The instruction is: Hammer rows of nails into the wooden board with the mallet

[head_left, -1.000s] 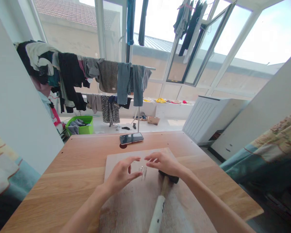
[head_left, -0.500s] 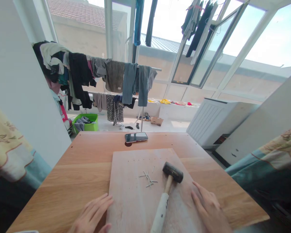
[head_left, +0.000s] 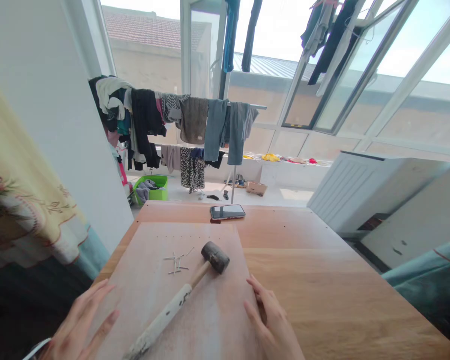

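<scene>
A pale wooden board (head_left: 217, 320) lies on the wooden table (head_left: 322, 280). My left hand (head_left: 80, 327) rests flat at the board's left edge, fingers spread, holding nothing. My right hand (head_left: 272, 322) lies flat at the board's right edge, fingers stretched out. Between them lies a mallet (head_left: 180, 300) with a black head and a white-wrapped handle. Several loose nails (head_left: 177, 262) lie just left of the mallet head. A row of small holes or nail heads runs along the board's far edge.
A phone (head_left: 227, 212) lies face up at the table's far edge. Beyond stand a rack of hanging clothes (head_left: 180, 122), a green basket (head_left: 152, 187) and a white radiator cover (head_left: 354, 187). Patterned curtains (head_left: 26, 200) hang at both sides.
My hands left the nails and drew back to the board's two side edges. The board with mallet and nails now sits further left on the table, and the view has turned right.
</scene>
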`<state>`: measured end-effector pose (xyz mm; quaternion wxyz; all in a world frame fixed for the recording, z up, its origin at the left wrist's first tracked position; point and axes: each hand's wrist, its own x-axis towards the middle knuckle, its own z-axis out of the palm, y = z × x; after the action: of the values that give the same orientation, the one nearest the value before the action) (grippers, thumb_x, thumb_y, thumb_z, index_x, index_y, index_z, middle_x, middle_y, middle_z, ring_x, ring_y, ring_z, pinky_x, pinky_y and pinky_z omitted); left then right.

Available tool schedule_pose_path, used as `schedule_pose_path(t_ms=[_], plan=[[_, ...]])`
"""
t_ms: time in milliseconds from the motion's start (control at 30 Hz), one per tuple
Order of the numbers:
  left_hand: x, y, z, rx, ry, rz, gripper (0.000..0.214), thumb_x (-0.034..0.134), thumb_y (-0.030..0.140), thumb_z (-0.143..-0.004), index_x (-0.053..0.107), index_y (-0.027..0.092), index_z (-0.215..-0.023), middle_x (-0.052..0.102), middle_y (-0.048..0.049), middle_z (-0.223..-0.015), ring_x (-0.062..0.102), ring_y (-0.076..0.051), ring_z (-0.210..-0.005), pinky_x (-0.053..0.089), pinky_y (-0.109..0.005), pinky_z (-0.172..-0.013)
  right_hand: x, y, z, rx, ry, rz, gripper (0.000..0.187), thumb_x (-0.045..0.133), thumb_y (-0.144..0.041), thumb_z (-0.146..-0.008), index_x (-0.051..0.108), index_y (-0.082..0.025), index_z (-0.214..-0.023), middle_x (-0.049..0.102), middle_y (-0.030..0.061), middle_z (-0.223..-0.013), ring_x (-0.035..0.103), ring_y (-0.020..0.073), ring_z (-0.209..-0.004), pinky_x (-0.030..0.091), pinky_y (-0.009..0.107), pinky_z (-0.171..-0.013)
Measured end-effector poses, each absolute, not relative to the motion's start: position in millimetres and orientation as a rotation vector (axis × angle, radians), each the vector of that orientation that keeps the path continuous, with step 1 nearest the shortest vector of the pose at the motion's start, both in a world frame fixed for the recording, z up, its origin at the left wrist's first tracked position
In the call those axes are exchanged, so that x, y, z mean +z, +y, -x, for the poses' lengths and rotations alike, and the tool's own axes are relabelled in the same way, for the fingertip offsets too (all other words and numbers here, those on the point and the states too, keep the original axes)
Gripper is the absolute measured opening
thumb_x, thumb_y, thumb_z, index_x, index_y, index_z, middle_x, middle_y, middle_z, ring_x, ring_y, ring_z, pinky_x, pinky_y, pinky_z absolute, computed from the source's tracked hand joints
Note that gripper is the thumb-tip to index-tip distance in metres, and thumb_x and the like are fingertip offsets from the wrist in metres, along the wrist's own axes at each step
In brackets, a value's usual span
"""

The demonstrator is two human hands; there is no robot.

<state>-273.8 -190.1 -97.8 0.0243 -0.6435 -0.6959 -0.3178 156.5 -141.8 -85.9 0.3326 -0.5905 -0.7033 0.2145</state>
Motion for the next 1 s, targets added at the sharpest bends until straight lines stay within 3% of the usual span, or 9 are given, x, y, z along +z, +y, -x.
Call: schedule_pose_path(t_ms=[167,300,533,700,1000], plan=[[-94,-191,307,-0.816,-2.319,1.885,0.05,0.041,0.061,-0.094,0.061,0.029,-0.127,0.051,-0.0092,-0.147,0.063,-0.034,-0.124,0.058,-0.049,-0.098,-80,-138,-134,0.695,-1.916,1.365,0.043,0.052,-0.029,-0.098,0.057,-0.021,-0.139,0.055,0.0131,-0.151,0.052,0.0253,-0.141,0.049,0.038,-0.112],[-89,-188,307,-0.659,-2.364,1.93,0.053,0.047,0.065,-0.089,0.067,0.029,-0.122,0.055,-0.011,-0.143,0.066,-0.035,-0.116,0.056,-0.052,-0.096,-83,-142,-131,0.676,-1.991,1.342,0.042,0.054,-0.026,-0.095,0.06,-0.02,-0.136,0.061,0.0139,-0.143,0.058,0.025,-0.135,0.05,0.037,-0.112],[-78,-181,270,-0.736,-2.25,1.927,0.06,0.048,0.074,-0.081,0.076,0.028,-0.106,0.068,-0.0118,-0.125,0.068,-0.034,-0.107,0.059,-0.05,-0.091,-91,-151,-149,0.524,-1.978,1.435,0.037,0.056,-0.028,-0.096,0.064,-0.023,-0.132,0.07,0.0101,-0.131,0.066,0.0249,-0.124,0.055,0.034,-0.106],[-83,-183,242,-0.76,-2.054,2.105,0.045,0.058,0.064,-0.084,0.075,0.032,-0.111,0.069,-0.0081,-0.123,0.069,-0.031,-0.108,0.061,-0.044,-0.09,-95,-158,-182,0.352,-2.034,1.506,0.036,0.056,-0.032,-0.096,0.067,-0.023,-0.129,0.071,0.009,-0.13,0.067,0.0256,-0.122,0.056,0.035,-0.105],[-75,-188,154,-0.996,-1.856,2.335,0.036,0.064,0.054,-0.089,0.07,0.03,-0.115,0.065,-0.0104,-0.126,0.067,-0.028,-0.107,0.061,-0.041,-0.088,-105,-170,-265,0.181,-1.968,1.679,0.039,0.049,-0.043,-0.099,0.066,-0.023,-0.129,0.068,0.0105,-0.135,0.066,0.0273,-0.125,0.055,0.041,-0.106]])
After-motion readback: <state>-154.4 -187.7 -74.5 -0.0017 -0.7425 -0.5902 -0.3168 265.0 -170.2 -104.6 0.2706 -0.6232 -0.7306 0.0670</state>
